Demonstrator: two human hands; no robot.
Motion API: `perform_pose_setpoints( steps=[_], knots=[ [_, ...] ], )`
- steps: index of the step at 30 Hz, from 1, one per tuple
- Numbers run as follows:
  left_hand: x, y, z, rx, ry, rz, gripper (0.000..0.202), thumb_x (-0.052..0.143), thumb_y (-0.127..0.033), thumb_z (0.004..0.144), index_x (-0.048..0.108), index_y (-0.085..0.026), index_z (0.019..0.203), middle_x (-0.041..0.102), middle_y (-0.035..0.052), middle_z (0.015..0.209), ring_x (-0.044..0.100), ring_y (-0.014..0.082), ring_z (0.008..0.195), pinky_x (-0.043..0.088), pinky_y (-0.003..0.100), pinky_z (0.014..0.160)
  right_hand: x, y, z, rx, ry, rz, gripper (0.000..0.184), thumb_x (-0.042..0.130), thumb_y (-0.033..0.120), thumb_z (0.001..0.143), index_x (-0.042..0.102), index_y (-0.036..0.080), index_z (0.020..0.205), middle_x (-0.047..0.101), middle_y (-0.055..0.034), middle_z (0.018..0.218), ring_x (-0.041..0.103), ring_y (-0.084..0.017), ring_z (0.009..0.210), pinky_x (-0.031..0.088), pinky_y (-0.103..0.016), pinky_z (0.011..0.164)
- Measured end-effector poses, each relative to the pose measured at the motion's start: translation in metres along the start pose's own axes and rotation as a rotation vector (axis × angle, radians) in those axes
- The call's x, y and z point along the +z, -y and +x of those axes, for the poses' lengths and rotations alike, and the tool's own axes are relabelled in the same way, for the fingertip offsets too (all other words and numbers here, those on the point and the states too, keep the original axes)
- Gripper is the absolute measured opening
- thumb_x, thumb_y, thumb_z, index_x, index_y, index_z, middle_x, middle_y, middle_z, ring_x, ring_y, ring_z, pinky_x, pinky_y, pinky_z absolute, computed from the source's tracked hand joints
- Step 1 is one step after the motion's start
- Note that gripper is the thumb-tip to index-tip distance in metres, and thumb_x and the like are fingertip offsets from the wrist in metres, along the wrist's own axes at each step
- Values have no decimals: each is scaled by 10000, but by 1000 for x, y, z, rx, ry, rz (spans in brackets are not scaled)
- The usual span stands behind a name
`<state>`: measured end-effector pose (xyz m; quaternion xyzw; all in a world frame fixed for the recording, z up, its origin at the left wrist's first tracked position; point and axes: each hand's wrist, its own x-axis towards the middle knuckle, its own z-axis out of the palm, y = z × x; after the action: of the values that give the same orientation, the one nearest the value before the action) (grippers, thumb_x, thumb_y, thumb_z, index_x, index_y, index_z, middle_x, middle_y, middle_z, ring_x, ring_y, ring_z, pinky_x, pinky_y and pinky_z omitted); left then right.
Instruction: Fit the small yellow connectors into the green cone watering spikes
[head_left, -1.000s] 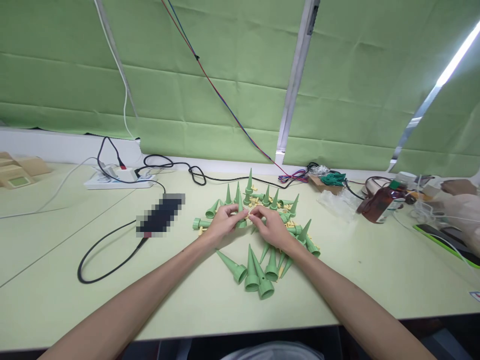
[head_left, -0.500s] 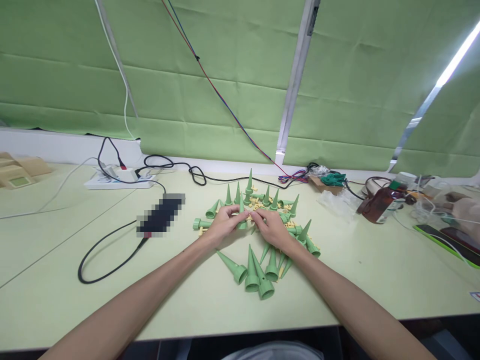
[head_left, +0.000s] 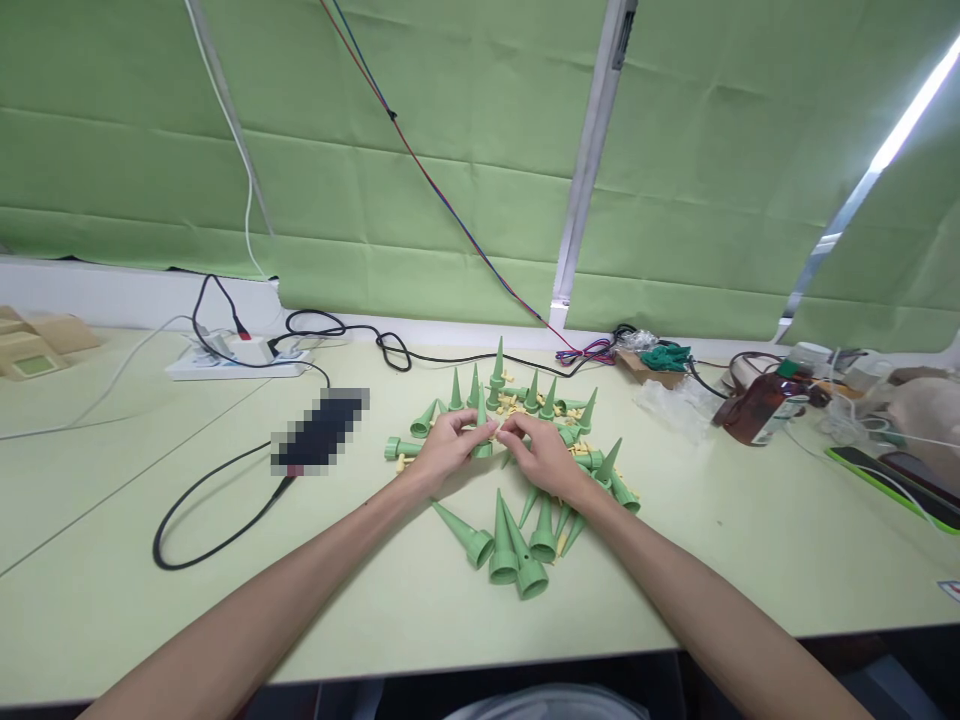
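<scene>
My left hand (head_left: 454, 448) is closed around a green plant watering spike (head_left: 482, 412), its point upward. Close beside it, my right hand (head_left: 541, 452) has thumb and forefinger pinched on a small yellow valve (head_left: 498, 430) at the spike's side; the fingers hide most of it. More green spikes surround the hands, some upright like the tall one (head_left: 498, 365) behind. Several lie in front, wide open ends toward me, among them a spike with a hole in its side (head_left: 529, 572). Small yellow valves (head_left: 517, 405) are heaped among the spikes behind my hands.
A pixelated dark device (head_left: 319, 432) with a black cable lies left on the table (head_left: 360, 610). Behind it is a white power strip (head_left: 236, 362). To the right are a brown bottle (head_left: 765, 408), a clear plastic bag (head_left: 679, 408) and a green-edged phone-like object (head_left: 885, 482).
The right fingertips have shifted very slightly at the spike's side. Both hands otherwise keep their place, and the view has moved a touch.
</scene>
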<state>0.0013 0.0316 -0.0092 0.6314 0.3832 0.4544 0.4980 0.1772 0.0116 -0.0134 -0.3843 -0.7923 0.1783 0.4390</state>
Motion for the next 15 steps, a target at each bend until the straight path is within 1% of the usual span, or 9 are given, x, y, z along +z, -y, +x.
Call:
perform_pose_setpoints(
  steps=[5, 10, 15],
  knots=[
    [0, -1, 0, 3, 21, 14, 418, 725, -519, 713, 523, -159, 652, 342, -66, 561, 265, 43, 443, 197, 192, 386, 0, -1, 1, 2, 14, -53, 313, 442, 319, 976, 498, 198, 694, 524, 16, 643, 465, -134, 602, 345, -250, 603],
    [1, -2, -1, 4, 37, 11, 387, 714, -494, 738, 551, -149, 671, 369, -55, 586, 272, 44, 464, 207, 189, 392, -1, -2, 1, -5, 22, -72, 369, 407, 324, 991, 430, 201, 644, 469, 27, 596, 423, -127, 563, 311, -250, 577],
    [1, -2, -1, 14, 26, 16, 403, 721, -506, 726, 549, -147, 661, 354, -54, 578, 270, 46, 468, 197, 193, 396, 0, -3, 1, 10, 18, -75, 410, 401, 352, 996, 438, 198, 617, 465, 29, 574, 419, -125, 548, 311, -251, 564]
  ],
)
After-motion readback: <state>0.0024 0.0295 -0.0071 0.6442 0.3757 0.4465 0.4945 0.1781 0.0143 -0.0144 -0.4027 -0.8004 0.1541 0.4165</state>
